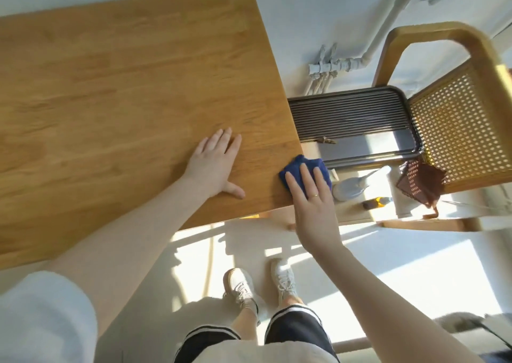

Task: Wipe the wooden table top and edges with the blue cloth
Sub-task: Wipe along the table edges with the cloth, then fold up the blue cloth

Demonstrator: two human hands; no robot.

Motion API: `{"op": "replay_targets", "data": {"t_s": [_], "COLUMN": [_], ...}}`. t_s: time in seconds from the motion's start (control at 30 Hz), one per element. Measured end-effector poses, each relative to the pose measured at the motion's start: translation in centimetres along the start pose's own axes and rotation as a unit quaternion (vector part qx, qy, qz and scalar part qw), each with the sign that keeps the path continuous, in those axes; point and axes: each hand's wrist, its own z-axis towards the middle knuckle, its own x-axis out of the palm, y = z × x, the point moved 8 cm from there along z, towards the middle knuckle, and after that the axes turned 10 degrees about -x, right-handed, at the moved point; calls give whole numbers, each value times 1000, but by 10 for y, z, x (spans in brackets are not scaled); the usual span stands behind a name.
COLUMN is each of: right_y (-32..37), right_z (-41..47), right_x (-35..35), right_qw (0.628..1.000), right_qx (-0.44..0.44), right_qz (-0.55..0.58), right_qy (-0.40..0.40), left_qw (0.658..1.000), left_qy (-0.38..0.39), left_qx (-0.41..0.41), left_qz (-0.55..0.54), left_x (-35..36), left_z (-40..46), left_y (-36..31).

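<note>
The wooden table (110, 91) fills the left and middle of the head view, its top bare. A folded blue cloth (299, 166) lies at the table's near right corner, hanging slightly over the right edge. My right hand (313, 199) presses flat on the cloth with fingers spread, covering its near half. My left hand (216, 166) rests palm down on the table top, just left of the cloth, holding nothing.
Right of the table stands a wooden chair with a cane back (457, 124). Beside it are a dark ribbed metal tray (352, 113), a white bottle (349, 188) and a brown mesh piece (421, 185). White pipes (327, 69) run along the wall. My feet stand on the pale floor (415, 274).
</note>
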Motion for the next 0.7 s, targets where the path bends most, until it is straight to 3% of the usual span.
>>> {"op": "replay_targets", "data": {"t_s": [0.13, 0.23, 0.33, 0.47, 0.57, 0.63, 0.7], "right_y": [42, 63, 79, 134, 201, 249, 293], "right_z": [5, 29, 57, 84, 94, 100, 107], "right_x": [10, 3, -22, -36, -31, -29, -24], "right_qw": [990, 973, 925, 821, 735, 690, 691], "right_qx": [-136, -145, -32, 4, 3, 22, 56], "right_qz": [3, 152, 356, 527, 599, 623, 607], "right_qy": [49, 93, 128, 218, 318, 368, 389], "left_qw": [992, 956, 872, 749, 664, 637, 613], "left_qy": [-21, -44, -45, 1, -100, -172, -215], "left_qx": [-46, -40, -74, -121, -198, -254, -287], "left_qz": [-116, -289, -481, -652, -714, -707, -704], "left_x": [7, 11, 4, 1, -10, -16, -12], "left_z": [-16, -42, -76, -119, -161, -194, -225], "left_y": [16, 30, 52, 72, 119, 156, 193]}}
